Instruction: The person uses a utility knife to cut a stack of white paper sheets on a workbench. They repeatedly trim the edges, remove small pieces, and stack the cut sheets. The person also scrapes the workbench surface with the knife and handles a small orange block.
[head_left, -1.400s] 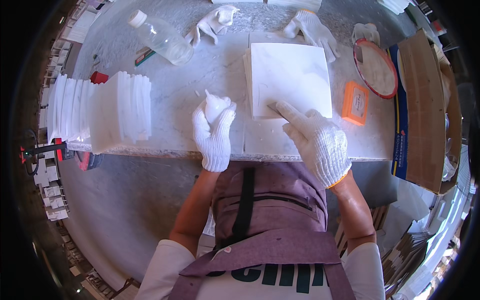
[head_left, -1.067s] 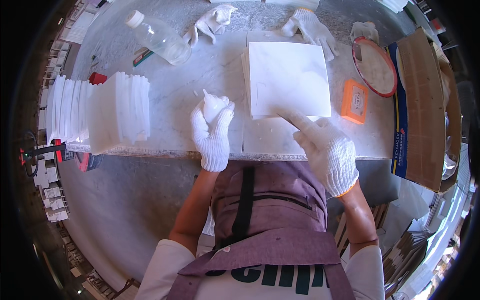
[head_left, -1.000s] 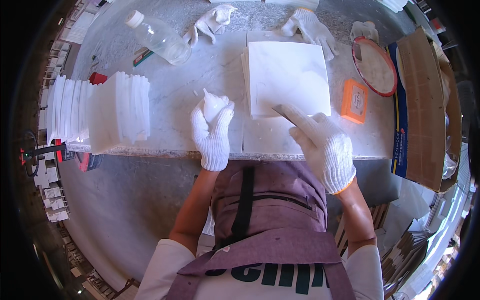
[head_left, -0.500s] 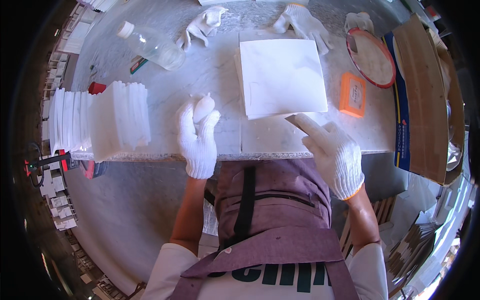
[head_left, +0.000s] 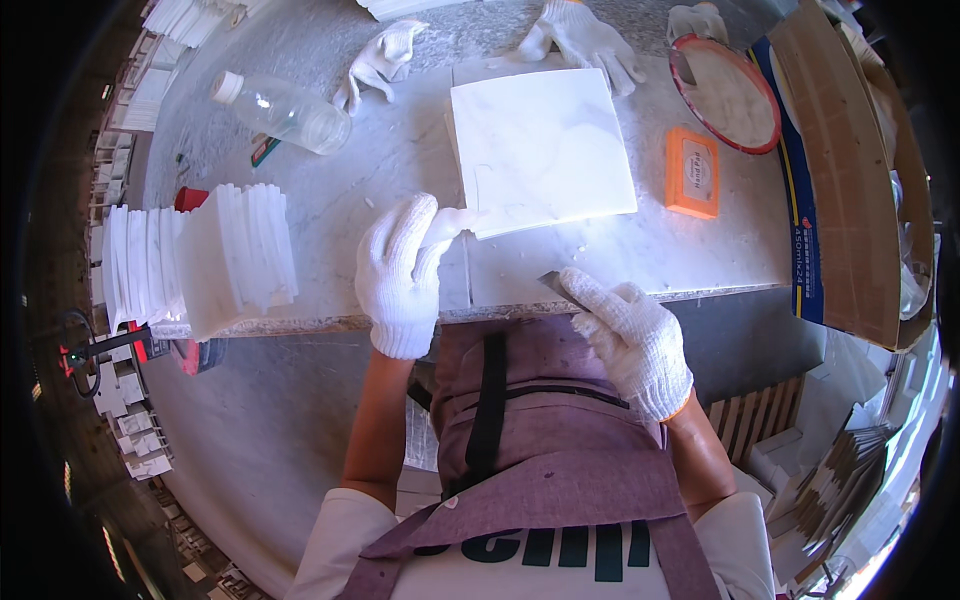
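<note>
My left hand point(head_left: 398, 275), in a white knit glove, is closed around a small whitish bottle point(head_left: 447, 226) with a narrow tip. That tip points right, at the lower left corner of a short stack of square white marbled tiles point(head_left: 543, 150); I cannot tell whether it touches. In my gloved right hand point(head_left: 637, 345) is a thin flat metal scraper blade point(head_left: 556, 287), pinched between thumb and fingers. The blade sticks out to the upper left, over the table's front edge and apart from the tiles. My palm and glove hide the rest of it.
White tiles point(head_left: 235, 260) stand on edge at the left. Behind lie a clear plastic bottle point(head_left: 290, 115), loose white gloves point(head_left: 380, 65) and a red-rimmed round container point(head_left: 735, 95). An orange hand pad box point(head_left: 692, 172) is right of the stack, near a large cardboard box point(head_left: 840, 170).
My left hand has turned so the small bottle's tip points right toward the tile corner instead of up. My right hand, still holding the blade, has drawn back left and toward me.
</note>
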